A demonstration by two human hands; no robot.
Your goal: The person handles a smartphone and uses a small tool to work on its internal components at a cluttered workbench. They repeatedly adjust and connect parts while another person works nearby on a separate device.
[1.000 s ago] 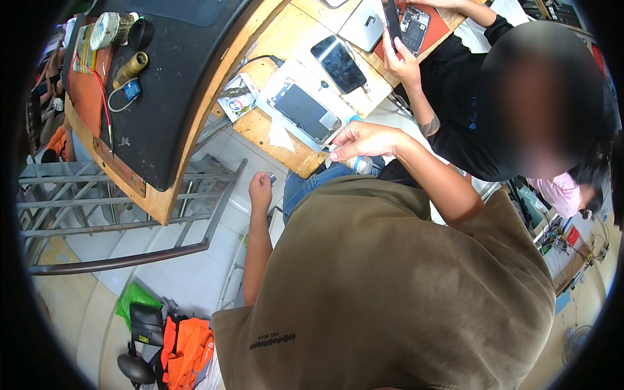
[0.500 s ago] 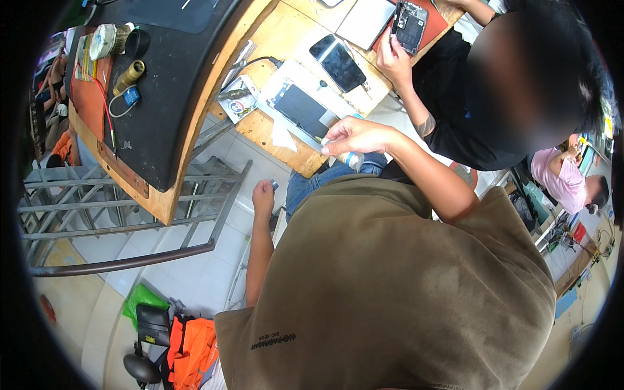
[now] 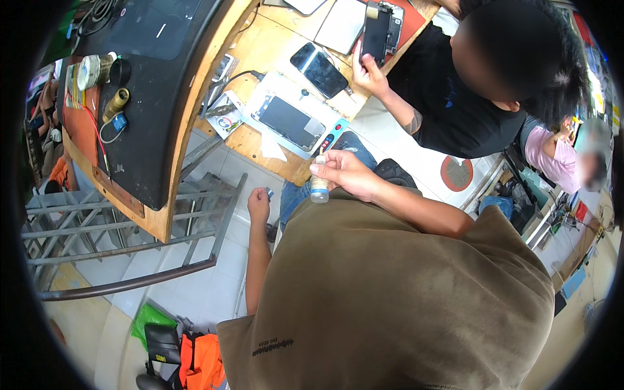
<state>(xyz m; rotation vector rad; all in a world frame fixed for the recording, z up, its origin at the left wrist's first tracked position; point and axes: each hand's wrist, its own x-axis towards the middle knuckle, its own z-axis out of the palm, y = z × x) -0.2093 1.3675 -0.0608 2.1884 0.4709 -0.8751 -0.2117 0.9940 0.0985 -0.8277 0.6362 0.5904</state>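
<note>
My right hand (image 3: 351,174) is closed round a small clear bottle (image 3: 319,184) with a pale label, held over my lap beside the table's near edge. Just beyond it lies a white flat plate (image 3: 259,99) with a lit control strip at its right end. A dark phone screen (image 3: 290,122) rests on that plate, detached from any phone body. My left hand (image 3: 259,204) hangs lower left, off the table, fingers curled round a small grey-blue piece (image 3: 270,193); its kind is too small to make out.
A phone (image 3: 319,69) lies behind the plate, with white paper (image 3: 273,148) at the table's near edge. Across the corner, a co-worker's hand (image 3: 370,77) holds an opened phone (image 3: 382,34). A black-topped bench (image 3: 153,104) with jars and a metal rack (image 3: 130,224) stand left.
My right hand has come back from the table edge towards my body, and the bottle has turned more upright in the picture. The co-worker's phone part has swung. My view has shifted slightly.
</note>
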